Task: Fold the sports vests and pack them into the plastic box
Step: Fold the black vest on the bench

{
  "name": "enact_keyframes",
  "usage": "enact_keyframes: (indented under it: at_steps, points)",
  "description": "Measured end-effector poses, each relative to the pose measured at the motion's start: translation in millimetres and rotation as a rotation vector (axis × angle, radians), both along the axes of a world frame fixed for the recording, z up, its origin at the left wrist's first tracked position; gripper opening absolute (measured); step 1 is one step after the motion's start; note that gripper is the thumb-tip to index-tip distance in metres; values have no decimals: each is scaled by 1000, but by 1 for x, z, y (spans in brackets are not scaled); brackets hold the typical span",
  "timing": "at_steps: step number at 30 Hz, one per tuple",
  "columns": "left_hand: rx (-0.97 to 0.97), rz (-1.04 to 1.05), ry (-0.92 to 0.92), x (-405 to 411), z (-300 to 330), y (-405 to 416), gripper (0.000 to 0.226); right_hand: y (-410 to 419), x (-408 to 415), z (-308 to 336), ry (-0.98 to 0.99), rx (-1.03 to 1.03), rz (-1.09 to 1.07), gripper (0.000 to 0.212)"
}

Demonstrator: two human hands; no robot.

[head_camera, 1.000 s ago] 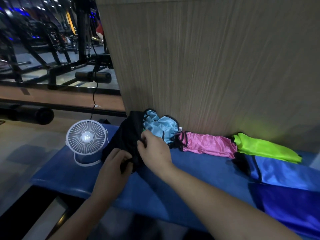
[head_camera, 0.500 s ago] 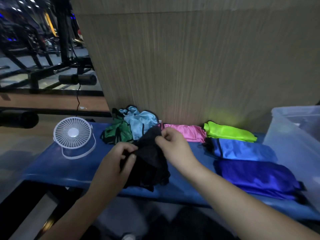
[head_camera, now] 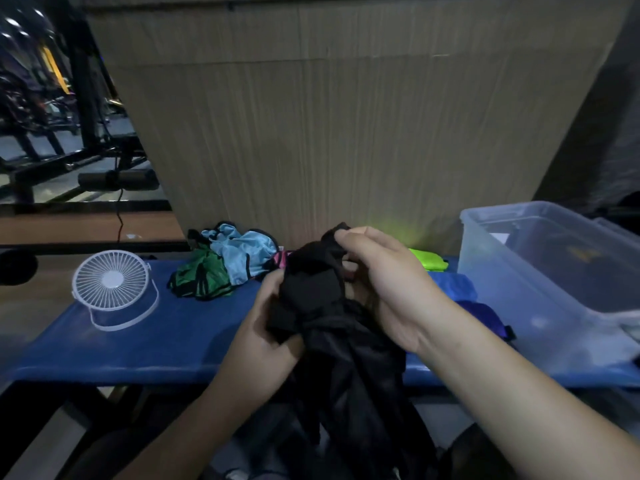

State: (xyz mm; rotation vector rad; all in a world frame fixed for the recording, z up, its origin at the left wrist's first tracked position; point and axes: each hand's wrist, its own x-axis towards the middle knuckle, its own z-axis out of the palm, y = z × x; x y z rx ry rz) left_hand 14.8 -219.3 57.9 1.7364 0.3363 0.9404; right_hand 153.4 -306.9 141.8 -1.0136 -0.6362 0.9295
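Now that the black vest (head_camera: 322, 306) has come off the pile beside the fan (head_camera: 112, 289) and hangs bunched before the desk (head_camera: 156, 337), both hands pinch it: left hand (head_camera: 263, 337) low, right hand (head_camera: 384, 285) at its top edge. It is lifted but unfolded, so folding can begin; the plastic box (head_camera: 540, 271) waits right of the fan.

No text, label, brand, number or sign can be read anywhere in the head view. A pale patch shows through the wall of the plastic box (head_camera: 526, 271), possibly a label, but it is too blurred to make out any writing on it.
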Motion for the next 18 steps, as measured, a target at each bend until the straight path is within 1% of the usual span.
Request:
enact_keyframes:
  at_steps: [1,3,6,9,11,13,14,16,18]
  points:
    - [-23,40,-4,3,4,0,50,-2,1,0,-18,-2,-13,11]
    - [28,81,15,8,10,4,48,-5,5,-3,-68,6,-32,9]
    - [47,119,62,16,14,9,45,-5,15,-18,-262,2,-32,13]
    - [50,142,56,24,9,19,45,-2,23,-35,-466,-12,68,31]
    - [46,148,41,31,3,27,50,2,27,-45,-565,-39,149,40]
    - [71,139,35,37,-5,37,56,11,31,-59,-706,-90,100,56]
    - [78,123,43,40,-9,43,57,16,34,-65,-764,-107,44,59]
    - [63,63,59,43,-19,56,54,26,41,-76,-773,-107,-32,50]
    - [58,25,98,43,-32,69,51,33,48,-85,-727,-106,-40,35]
